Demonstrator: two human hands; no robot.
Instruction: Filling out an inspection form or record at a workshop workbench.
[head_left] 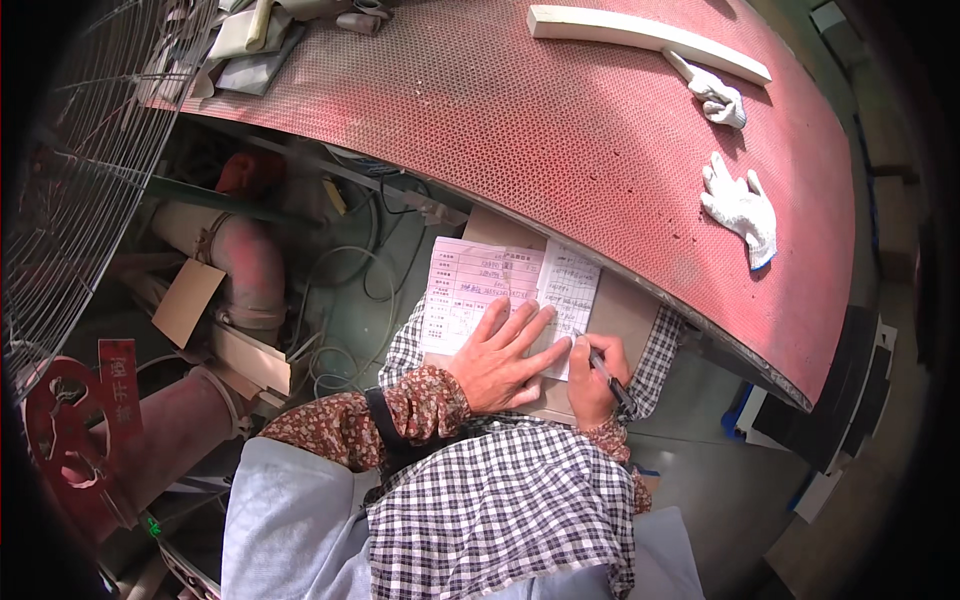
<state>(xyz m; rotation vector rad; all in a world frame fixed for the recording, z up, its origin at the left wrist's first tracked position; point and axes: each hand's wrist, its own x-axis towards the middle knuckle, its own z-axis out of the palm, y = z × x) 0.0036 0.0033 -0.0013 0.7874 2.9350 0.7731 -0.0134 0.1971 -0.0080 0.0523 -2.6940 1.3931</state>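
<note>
The left hand is open, palm down, its fingers spread over the lower parts of the pink form and the white sheet. The form lies to the left and the sheet to the right, both on a brown board. The sheet's long axis runs away from the person, leaning slightly right. The right hand is closed around a dark pen, which slants with its writing end toward the upper left, to the sheet. This hand is nearer to the sheet's right edge; whether the tip touches, I cannot tell. At far left, a red plate carries large characters; the form has printed rows with handwriting, and the sheet handwritten lines. I see no brand.
</note>
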